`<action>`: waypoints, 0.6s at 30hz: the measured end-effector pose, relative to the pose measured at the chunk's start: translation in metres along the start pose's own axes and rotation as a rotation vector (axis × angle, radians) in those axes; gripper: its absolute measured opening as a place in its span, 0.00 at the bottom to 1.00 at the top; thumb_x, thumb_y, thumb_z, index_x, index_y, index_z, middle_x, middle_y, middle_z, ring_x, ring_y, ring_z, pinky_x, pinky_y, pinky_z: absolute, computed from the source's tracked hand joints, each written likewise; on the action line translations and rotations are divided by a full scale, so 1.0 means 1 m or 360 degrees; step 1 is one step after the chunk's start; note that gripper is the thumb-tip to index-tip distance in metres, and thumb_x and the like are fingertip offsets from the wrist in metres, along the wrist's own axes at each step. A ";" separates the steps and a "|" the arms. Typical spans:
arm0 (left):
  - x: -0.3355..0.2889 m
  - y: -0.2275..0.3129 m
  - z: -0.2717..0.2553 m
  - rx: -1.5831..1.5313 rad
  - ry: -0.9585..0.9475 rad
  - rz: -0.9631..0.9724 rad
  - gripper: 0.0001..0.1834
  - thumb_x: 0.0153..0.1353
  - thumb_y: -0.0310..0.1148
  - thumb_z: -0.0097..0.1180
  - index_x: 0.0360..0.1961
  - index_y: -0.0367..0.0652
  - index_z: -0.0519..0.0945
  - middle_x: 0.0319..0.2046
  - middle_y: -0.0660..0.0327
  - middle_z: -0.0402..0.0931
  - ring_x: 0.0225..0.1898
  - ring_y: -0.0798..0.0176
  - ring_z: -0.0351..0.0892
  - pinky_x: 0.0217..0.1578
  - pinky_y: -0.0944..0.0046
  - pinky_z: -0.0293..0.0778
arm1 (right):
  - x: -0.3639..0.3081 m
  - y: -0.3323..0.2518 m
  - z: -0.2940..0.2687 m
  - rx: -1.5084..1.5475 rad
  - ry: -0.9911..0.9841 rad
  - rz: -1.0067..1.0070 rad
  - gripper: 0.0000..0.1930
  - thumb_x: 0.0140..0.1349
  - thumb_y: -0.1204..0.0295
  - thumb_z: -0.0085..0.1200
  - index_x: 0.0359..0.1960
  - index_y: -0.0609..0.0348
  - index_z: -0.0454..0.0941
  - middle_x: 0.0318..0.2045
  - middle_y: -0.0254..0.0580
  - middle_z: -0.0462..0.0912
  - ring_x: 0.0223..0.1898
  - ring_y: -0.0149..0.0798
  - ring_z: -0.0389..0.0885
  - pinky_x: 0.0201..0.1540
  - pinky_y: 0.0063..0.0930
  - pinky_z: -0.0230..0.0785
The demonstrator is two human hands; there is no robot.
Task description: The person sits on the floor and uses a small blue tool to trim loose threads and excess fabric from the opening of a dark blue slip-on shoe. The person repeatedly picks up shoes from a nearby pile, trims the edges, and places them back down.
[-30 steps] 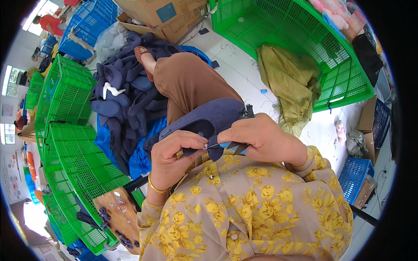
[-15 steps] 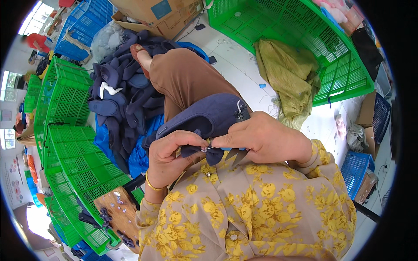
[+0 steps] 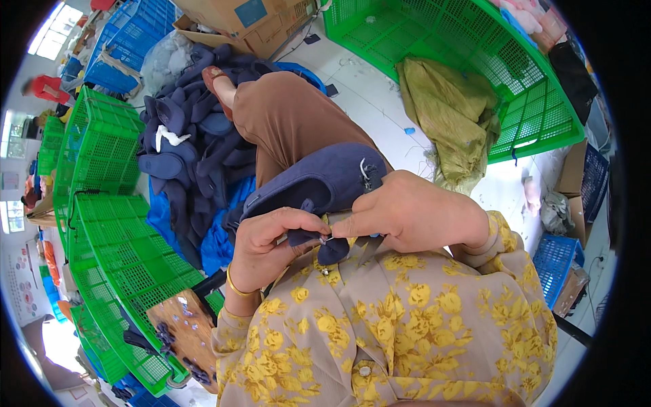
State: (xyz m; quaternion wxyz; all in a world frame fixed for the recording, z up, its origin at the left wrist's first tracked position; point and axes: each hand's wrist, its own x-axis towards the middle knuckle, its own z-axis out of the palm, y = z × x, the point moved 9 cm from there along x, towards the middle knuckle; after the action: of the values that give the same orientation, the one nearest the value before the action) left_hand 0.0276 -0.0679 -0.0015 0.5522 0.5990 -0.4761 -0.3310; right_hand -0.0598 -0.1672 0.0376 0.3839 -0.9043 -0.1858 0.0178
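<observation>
Left hand point(image 3: 274, 244): thumb and forefinger pinched on the navy fabric bow point(image 3: 333, 251) at its middle, just above my lap. Right hand point(image 3: 413, 214): fingers closed, tips almost meeting the left's. Thin bright sliver between the two, probably a needle point(image 3: 329, 239); grey blades with a bit of blue poke out under my palm, so I read that as snips point(image 3: 370, 248) tucked in the grip. Navy slipper point(image 3: 305, 180) lies across my thigh just beyond, opening up, white thread point(image 3: 364, 166) at its toe end.

Handling: bow should be near weightless and limp, loops fold easily, cloth not slippery. Best hold is the knot; a loop would just twist. Pale bit at the centre looks hard and small, easy to slip off. Slipper looks light, soft-walled; take it by the toe.
</observation>
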 end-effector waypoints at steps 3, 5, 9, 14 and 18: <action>-0.002 -0.004 0.001 -0.0143 0.0061 -0.0112 0.13 0.49 0.16 0.65 0.37 0.38 0.84 0.35 0.61 0.84 0.36 0.66 0.83 0.40 0.71 0.76 | 0.000 0.004 0.003 0.0176 0.0048 0.0006 0.22 0.47 0.83 0.52 0.46 0.54 0.80 0.34 0.45 0.83 0.37 0.50 0.81 0.38 0.39 0.73; -0.005 -0.010 0.002 -0.0188 0.0086 -0.0192 0.13 0.49 0.15 0.64 0.37 0.38 0.84 0.35 0.61 0.83 0.36 0.67 0.83 0.40 0.72 0.76 | -0.001 0.008 0.006 0.0263 0.0068 0.0036 0.22 0.46 0.84 0.52 0.45 0.54 0.81 0.34 0.45 0.83 0.37 0.50 0.82 0.38 0.38 0.74; -0.008 -0.014 0.003 -0.0221 0.0128 -0.0278 0.11 0.49 0.15 0.64 0.36 0.37 0.84 0.34 0.61 0.83 0.36 0.70 0.82 0.39 0.73 0.75 | -0.003 0.012 0.013 0.0281 0.0104 0.0054 0.22 0.46 0.84 0.52 0.45 0.54 0.81 0.33 0.45 0.83 0.37 0.50 0.82 0.37 0.37 0.74; -0.013 -0.023 0.011 -0.0321 0.0105 -0.0443 0.11 0.52 0.13 0.62 0.37 0.33 0.83 0.35 0.60 0.82 0.37 0.70 0.81 0.41 0.72 0.76 | -0.006 0.012 0.015 0.0293 0.0156 0.0062 0.19 0.47 0.84 0.52 0.43 0.55 0.81 0.32 0.45 0.83 0.36 0.50 0.82 0.36 0.37 0.75; -0.017 -0.031 0.013 -0.0216 0.0100 -0.0481 0.11 0.52 0.13 0.62 0.38 0.33 0.82 0.36 0.60 0.82 0.37 0.70 0.81 0.42 0.72 0.76 | -0.005 0.012 0.019 0.0307 0.0178 0.0038 0.18 0.48 0.84 0.52 0.42 0.56 0.80 0.32 0.45 0.83 0.36 0.51 0.82 0.36 0.38 0.75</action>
State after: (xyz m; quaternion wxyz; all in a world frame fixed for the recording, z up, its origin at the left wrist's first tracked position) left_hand 0.0169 -0.0583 -0.0363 0.5500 0.6351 -0.3397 -0.4228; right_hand -0.0637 -0.1634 0.0159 0.4787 -0.8649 -0.1507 -0.0103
